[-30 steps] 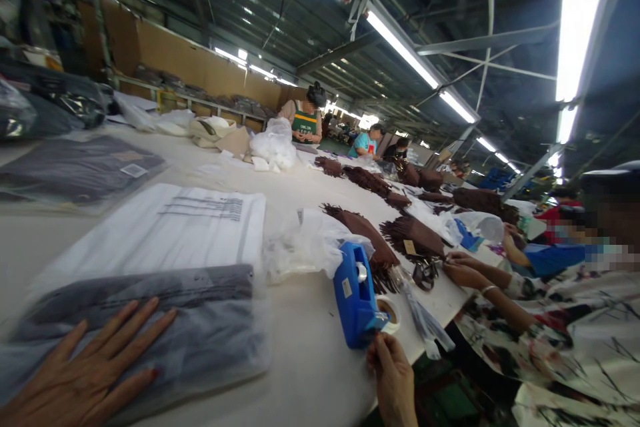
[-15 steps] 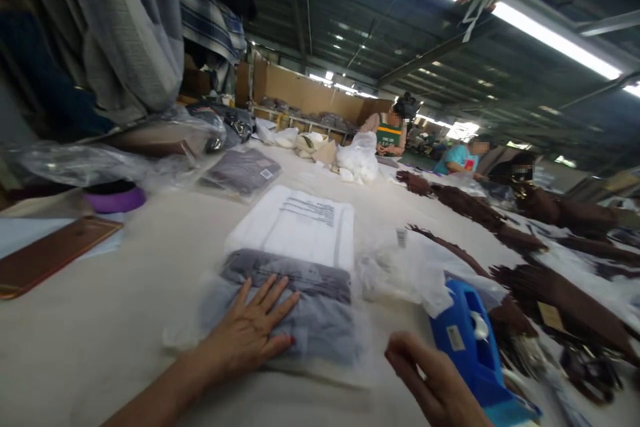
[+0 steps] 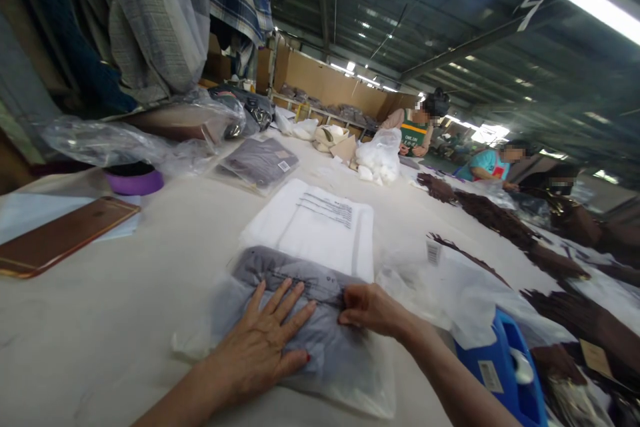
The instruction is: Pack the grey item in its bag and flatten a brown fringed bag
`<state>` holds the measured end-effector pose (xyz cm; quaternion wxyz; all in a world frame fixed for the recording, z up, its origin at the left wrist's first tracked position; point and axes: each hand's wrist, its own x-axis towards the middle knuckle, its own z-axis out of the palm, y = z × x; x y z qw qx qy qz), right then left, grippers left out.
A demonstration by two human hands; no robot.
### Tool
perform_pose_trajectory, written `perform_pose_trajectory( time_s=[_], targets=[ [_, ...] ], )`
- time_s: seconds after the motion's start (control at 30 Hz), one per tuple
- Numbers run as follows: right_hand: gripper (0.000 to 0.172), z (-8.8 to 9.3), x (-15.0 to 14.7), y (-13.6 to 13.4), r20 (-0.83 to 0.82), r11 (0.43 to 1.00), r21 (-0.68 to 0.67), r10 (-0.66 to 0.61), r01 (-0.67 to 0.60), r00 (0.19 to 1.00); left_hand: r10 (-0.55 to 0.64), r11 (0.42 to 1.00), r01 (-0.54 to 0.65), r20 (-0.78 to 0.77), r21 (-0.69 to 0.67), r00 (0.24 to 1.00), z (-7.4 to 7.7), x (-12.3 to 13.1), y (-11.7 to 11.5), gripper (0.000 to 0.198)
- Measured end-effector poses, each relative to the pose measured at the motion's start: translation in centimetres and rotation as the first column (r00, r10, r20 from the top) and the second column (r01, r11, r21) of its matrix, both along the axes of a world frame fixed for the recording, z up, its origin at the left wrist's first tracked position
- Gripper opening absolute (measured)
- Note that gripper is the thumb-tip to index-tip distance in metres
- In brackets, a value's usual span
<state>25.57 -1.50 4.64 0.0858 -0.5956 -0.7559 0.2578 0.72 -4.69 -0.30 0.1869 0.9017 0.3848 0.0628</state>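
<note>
My left hand [image 3: 270, 330] lies flat, fingers spread, on a clear plastic bag [image 3: 350, 380] with folded grey fabric [image 3: 300, 277] inside. At the right part of the same bag, my right hand [image 3: 370, 310] has its fingers pinched together against the plastic; whether it grips the bag's edge or some small piece is hidden. Beyond the grey fabric, a stack of white plastic bags [image 3: 320, 223] with printed lines of text shows from underneath. A blue tape dispenser [image 3: 505, 367] stands to the right of my right forearm.
A brown phone [image 3: 70, 233] lies on papers at the left, near a purple tape roll [image 3: 135, 180]. Farther back is another bagged grey garment [image 3: 260, 163]. Brown fringed scarves [image 3: 585, 313] cover the right side. Co-workers stand at the far end.
My right hand has moved left from beside the tape dispenser onto the bag. My left hand stays flat on it. The view has shifted slightly.
</note>
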Motion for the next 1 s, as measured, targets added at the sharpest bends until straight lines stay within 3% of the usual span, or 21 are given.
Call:
perform_pose_trajectory(
  time_s=[0.13, 0.23, 0.3, 0.37, 0.47, 0.6, 0.7, 0.77, 0.83, 1.0],
  targets=[
    [0.018, -1.0, 2.2, -1.5, 0.007, 0.959, 0.165, -0.236, 0.232, 0.972, 0.005, 1.0, -0.005, -0.015, 0.005, 1.0, 0.3, 0.0, 0.0, 0.058],
    [0.02, -1.7, 1.8, -4.8, -0.04, 0.864, 0.397, -0.32, 0.309, 0.946, 0.009, 1.0, -0.01, -0.04, -0.018, 0.999, 0.7, 0.0, -0.1, 0.059],
    [0.024, -2.8, 0.3, -7.3, -0.017, 0.782, 0.597, -0.21, 0.179, 0.977, 0.013, 1.0, -0.014, -0.056, -0.023, 0.998, 0.8, 0.1, -0.2, 0.059],
    [0.034, -4.3, -1.7, -9.3, 0.138, 0.674, 0.736, -0.066, -0.057, 0.988, 0.02, 1.0, -0.021, -0.07, -0.016, 0.997, 0.9, 0.3, -0.2, 0.059],
    [0.063, -6.9, -3.8, -10.5, 0.339, 0.578, 0.776, -0.043, -0.253, 0.94, 0.019, 1.0, -0.021, -0.086, -0.014, 0.996, 1.3, 0.3, -0.1, 0.061],
    [0.073, -9.0, -4.1, -10.3, 0.337, 0.588, 0.774, -0.066, -0.236, 0.939, -0.045, 0.999, 0.042, -0.109, -0.035, 0.993, 2.8, -1.4, 0.5, 0.061],
    [0.073, -9.4, -3.7, -10.1, 0.296, 0.591, 0.78, -0.057, -0.207, 0.953, -0.068, 0.991, 0.08, -0.117, 0.107, 0.991, 3.1, -4.6, 1.0, 0.051],
    [0.072, -9.5, -3.7, -10.2, 0.282, 0.589, 0.784, -0.058, -0.196, 0.958, -0.036, 0.985, 0.058, -0.131, 0.161, 0.991, 2.4, -6.8, 1.5, 0.045],
    [0.071, -9.6, -3.7, -10.3, 0.273, 0.59, 0.786, -0.067, -0.183, 0.96, 0.028, 0.992, -0.011, -0.128, 0.129, 0.991, 1.1, -8.4, 2.1, 0.045],
    [0.073, -9.2, -4.0, -10.3, 0.266, 0.61, 0.771, -0.047, -0.183, 0.963, 0.096, 0.995, -0.094, -0.084, 0.031, 0.992, -0.8, -9.1, 3.2, 0.046]
  ],
)
